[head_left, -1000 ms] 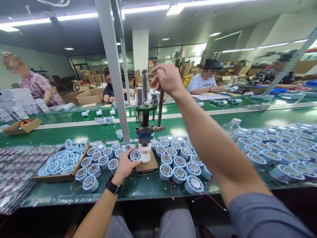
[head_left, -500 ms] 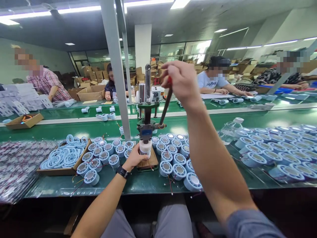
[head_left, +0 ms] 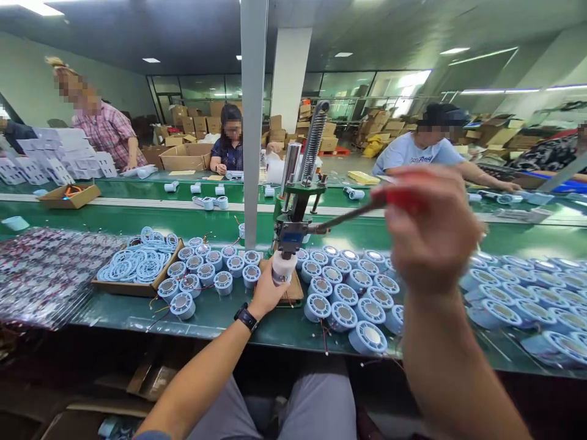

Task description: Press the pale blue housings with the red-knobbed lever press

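Note:
A green and black hand press stands on the bench, its spring and chrome post leaning to the right in the view. My right hand, smeared by motion, is closed round the red grip of the press lever. Under the ram, my left hand holds a white cylindrical part above the wooden base plate. Round blue and white motor housings with thin wires stand on both sides of the press.
A cardboard tray of blue rings lies at the left, beside bagged wired parts. More housings fill the right. A grey post rises behind the press. Several people work across the green conveyor.
My right hand has swung the lever down and to the right. My left hand stays at the white part under the ram. The whole view has shifted and tilted.

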Demonstrator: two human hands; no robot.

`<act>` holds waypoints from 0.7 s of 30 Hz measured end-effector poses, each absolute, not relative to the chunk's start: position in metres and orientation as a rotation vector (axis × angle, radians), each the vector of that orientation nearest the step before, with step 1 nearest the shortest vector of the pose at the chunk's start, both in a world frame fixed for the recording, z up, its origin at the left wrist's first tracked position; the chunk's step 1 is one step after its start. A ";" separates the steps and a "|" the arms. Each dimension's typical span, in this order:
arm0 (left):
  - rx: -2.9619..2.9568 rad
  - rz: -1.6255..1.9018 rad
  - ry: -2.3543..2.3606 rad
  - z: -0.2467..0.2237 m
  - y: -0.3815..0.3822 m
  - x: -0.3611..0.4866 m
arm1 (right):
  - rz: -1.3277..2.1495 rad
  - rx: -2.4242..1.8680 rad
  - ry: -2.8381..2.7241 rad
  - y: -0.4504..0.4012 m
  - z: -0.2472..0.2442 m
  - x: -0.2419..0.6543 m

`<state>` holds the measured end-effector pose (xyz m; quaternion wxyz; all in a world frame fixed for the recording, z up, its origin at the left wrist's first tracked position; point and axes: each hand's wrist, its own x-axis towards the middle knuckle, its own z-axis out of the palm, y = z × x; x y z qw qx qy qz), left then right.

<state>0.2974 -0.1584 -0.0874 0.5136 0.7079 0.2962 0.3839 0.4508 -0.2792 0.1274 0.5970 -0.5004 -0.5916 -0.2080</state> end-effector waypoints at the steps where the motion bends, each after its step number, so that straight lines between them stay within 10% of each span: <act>1: 1.713 0.944 0.704 -0.087 -0.165 0.295 | -0.379 -1.122 -1.390 -0.259 0.152 0.462; 5: 1.825 0.999 0.745 -0.086 -0.186 0.269 | -0.153 -0.925 -1.313 -0.203 0.147 0.466; 13: 2.437 0.859 1.778 -0.006 -0.100 0.098 | 0.135 -1.380 -0.957 -0.207 -0.098 0.390; 21: 2.458 0.368 1.981 0.017 -0.052 0.011 | 0.010 -1.440 -0.884 -0.201 -0.104 0.359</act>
